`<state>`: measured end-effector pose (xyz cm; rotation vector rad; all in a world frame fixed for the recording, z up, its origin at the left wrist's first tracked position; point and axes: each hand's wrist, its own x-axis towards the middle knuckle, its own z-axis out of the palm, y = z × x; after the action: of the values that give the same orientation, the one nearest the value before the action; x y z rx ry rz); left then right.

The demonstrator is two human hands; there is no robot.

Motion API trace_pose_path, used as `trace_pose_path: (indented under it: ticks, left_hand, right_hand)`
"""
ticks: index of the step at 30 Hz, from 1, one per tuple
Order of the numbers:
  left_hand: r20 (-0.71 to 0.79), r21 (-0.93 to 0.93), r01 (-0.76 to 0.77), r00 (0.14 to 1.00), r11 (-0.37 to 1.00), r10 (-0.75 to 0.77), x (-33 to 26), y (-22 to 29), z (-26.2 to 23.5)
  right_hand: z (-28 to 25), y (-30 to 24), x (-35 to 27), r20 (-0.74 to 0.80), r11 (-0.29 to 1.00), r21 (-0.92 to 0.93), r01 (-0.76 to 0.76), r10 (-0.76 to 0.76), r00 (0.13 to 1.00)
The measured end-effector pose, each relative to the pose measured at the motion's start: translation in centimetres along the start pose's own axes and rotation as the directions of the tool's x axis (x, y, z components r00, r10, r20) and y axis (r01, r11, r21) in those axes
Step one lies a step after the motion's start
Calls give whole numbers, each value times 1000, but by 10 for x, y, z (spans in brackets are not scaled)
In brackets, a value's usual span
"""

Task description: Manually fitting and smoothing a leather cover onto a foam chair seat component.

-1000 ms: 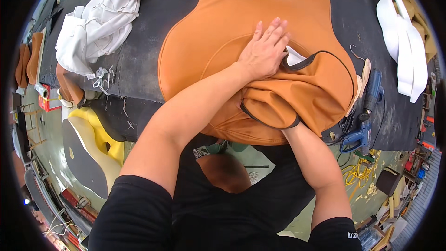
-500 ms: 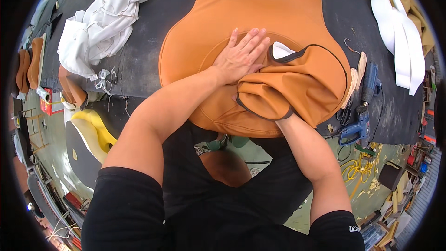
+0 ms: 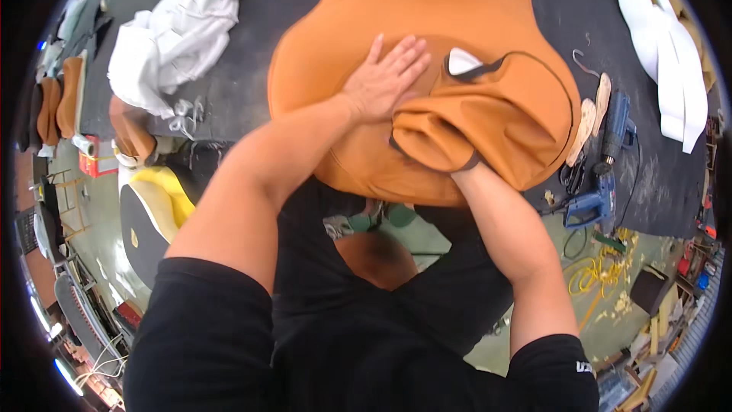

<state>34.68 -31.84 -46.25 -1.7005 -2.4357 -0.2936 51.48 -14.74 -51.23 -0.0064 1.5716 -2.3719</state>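
An orange leather-like upholstered piece (image 3: pixel 427 0) with a wide, waisted outline lies before me on the dark work table. My left hand (image 3: pixel 385 82) rests flat on its surface, fingers stretched out and slightly spread. Just right of that hand, a loose, wrinkled orange cover (image 3: pixel 518 114) with dark edging is bunched up. My right forearm runs into the opening of this cover, so the right hand and its fingers are hidden inside. A small white patch (image 3: pixel 462 62) shows at the cover's upper edge.
Crumpled white fabric (image 3: pixel 171 38) lies on the table (image 3: pixel 252 46) at the left. To the right are a blue heat gun (image 3: pixel 618 126), a second blue power tool (image 3: pixel 591 206), wooden-handled tools (image 3: pixel 591 126) and white shaped pieces (image 3: pixel 667 61). A yellow cord (image 3: pixel 598 271) lies on the floor.
My left hand has slid slightly left, away from the bunched cover. My right arm stays inside the cover. The whole view has shifted a little.
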Motion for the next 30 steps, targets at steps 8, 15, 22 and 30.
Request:
trace_pose_path:
  ticks: [8, 15, 22, 30]
  left_hand:
    - [-11, -103, -172, 985, 980, 172, 29, 1, -3]
    - [-58, -137, -219, 975, 966, 213, 39, -22, -4]
    - [14, -89, -182, 983, 979, 184, 32, -14, 1]
    - [-133, -357, 100, 979, 929, -157, 14, -19, -24]
  right_hand:
    - [-9, 11, -4, 64, 876, -439, 199, -191, 980]
    - [-13, 46, 4, -223, 923, -320, -213, 146, 964]
    - [-6, 23, 1, -34, 894, -380, 238, -271, 962]
    - [40, -70, 8, 72, 243, -961, 132, -241, 968]
